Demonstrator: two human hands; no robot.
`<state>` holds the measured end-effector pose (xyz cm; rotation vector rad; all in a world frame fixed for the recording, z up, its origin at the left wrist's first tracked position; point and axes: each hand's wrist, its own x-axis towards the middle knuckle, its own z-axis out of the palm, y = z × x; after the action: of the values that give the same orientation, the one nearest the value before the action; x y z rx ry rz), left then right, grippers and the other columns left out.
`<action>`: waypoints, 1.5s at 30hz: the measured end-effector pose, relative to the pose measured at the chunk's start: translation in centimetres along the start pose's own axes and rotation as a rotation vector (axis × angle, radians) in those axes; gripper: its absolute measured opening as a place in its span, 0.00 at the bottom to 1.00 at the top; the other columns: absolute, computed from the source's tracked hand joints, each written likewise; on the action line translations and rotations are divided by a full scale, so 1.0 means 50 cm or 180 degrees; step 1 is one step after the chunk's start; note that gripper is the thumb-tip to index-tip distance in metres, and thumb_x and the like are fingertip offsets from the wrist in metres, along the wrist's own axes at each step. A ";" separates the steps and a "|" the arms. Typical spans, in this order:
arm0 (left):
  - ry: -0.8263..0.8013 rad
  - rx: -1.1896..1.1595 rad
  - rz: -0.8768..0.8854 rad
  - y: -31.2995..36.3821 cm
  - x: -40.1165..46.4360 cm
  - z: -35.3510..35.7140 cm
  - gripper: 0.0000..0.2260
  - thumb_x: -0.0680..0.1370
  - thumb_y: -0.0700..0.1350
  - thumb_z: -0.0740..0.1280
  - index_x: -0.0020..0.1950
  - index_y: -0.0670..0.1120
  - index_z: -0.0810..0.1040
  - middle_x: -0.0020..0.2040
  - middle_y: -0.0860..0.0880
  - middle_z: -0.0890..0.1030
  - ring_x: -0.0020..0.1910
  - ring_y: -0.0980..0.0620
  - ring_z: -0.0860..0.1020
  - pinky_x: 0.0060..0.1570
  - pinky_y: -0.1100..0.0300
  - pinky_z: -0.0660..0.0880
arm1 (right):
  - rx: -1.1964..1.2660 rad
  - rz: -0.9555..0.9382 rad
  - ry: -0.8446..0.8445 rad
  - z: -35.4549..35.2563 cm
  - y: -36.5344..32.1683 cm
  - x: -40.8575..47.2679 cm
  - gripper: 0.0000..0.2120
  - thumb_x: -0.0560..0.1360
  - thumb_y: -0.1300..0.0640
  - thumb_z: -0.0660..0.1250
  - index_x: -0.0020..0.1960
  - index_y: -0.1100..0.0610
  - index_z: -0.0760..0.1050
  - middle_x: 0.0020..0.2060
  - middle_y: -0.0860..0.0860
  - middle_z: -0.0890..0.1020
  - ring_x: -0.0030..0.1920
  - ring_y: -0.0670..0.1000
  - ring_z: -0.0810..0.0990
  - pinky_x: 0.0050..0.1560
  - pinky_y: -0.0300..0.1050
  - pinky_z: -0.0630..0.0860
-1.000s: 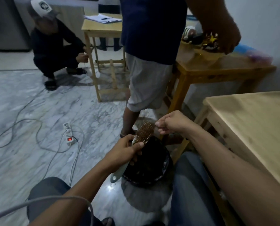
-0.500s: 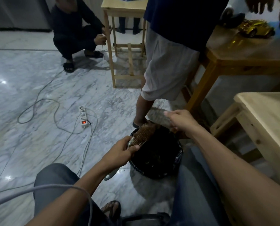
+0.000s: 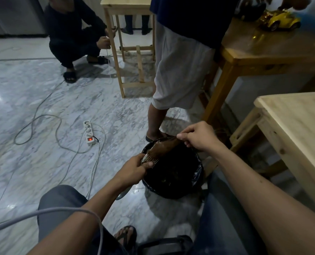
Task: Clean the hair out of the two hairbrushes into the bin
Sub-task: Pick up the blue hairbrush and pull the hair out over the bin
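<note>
Both hands lower; right hand (image 3: 200, 137) now pinching hairbrush (image 3: 159, 149) hair.

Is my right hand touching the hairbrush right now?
Touching. The head view shows the right hand with its fingertips pinched on the far end of the hairbrush, held by the left hand over the bin.

Glossy veined marble floor (image 3: 42, 162), pale matt bare-wood table (image 3: 300, 126), shiny black plastic liner in bin (image 3: 197, 173), glossy gold toy car (image 3: 279, 20)

Dim room, grey marble floor (image 3: 33, 162); pale wooden tables (image 3: 296, 122)
</note>
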<state>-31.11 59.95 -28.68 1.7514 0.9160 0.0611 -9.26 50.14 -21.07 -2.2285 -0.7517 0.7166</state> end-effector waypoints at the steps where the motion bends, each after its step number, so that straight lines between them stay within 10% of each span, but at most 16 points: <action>1: 0.0034 -0.0072 -0.0096 -0.003 0.003 0.001 0.01 0.83 0.46 0.66 0.53 0.51 0.77 0.35 0.50 0.76 0.27 0.57 0.73 0.28 0.62 0.68 | 0.0024 0.0031 0.0100 -0.012 -0.001 0.000 0.06 0.73 0.54 0.78 0.42 0.57 0.86 0.33 0.53 0.86 0.30 0.47 0.82 0.33 0.36 0.76; 9: 0.0172 -0.0336 -0.0261 -0.011 0.004 -0.002 0.03 0.83 0.45 0.66 0.53 0.47 0.77 0.35 0.45 0.75 0.27 0.53 0.70 0.26 0.58 0.67 | 0.0636 0.0149 -0.0070 -0.105 0.002 0.001 0.07 0.78 0.54 0.74 0.49 0.59 0.84 0.39 0.55 0.84 0.37 0.48 0.82 0.38 0.42 0.81; 16: 0.0145 -0.0378 -0.0078 0.031 -0.011 0.020 0.08 0.81 0.50 0.67 0.56 0.48 0.78 0.33 0.50 0.77 0.26 0.54 0.73 0.30 0.57 0.69 | 0.0320 0.0012 -0.1078 -0.057 0.007 -0.019 0.36 0.73 0.43 0.76 0.76 0.50 0.68 0.63 0.51 0.78 0.51 0.49 0.85 0.37 0.38 0.81; 24: 0.0517 0.0210 -0.0813 0.108 -0.019 0.017 0.44 0.61 0.84 0.61 0.44 0.41 0.80 0.35 0.43 0.85 0.29 0.45 0.83 0.33 0.54 0.80 | 0.0154 -0.0395 -0.1080 -0.009 0.007 -0.021 0.11 0.74 0.63 0.76 0.56 0.62 0.85 0.45 0.61 0.88 0.37 0.48 0.84 0.37 0.34 0.80; 28: 0.0843 0.0152 -0.0860 0.102 0.006 0.025 0.45 0.61 0.84 0.58 0.32 0.40 0.79 0.26 0.44 0.81 0.27 0.45 0.80 0.38 0.52 0.80 | 0.0084 -0.0365 -0.1169 -0.008 0.006 -0.026 0.08 0.74 0.64 0.76 0.53 0.62 0.86 0.43 0.61 0.88 0.36 0.47 0.83 0.36 0.33 0.79; 39: 0.1175 -0.0200 -0.1172 0.008 0.022 -0.015 0.33 0.68 0.75 0.66 0.32 0.43 0.75 0.24 0.46 0.78 0.20 0.49 0.73 0.24 0.61 0.67 | 0.0047 0.0109 0.0043 -0.087 0.016 -0.005 0.07 0.74 0.54 0.77 0.48 0.58 0.87 0.35 0.54 0.87 0.35 0.49 0.84 0.39 0.42 0.82; 45: 0.1236 -0.0279 -0.1158 0.009 0.036 -0.021 0.33 0.71 0.74 0.64 0.33 0.41 0.73 0.26 0.43 0.78 0.22 0.46 0.73 0.25 0.61 0.66 | 0.0427 0.0176 0.1261 -0.144 -0.022 -0.005 0.11 0.79 0.52 0.71 0.56 0.57 0.85 0.46 0.53 0.86 0.50 0.53 0.85 0.59 0.54 0.81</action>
<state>-30.09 61.81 -28.56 1.4918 1.4806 0.2056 -4.98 47.66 -15.70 -2.1789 -0.4338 0.3214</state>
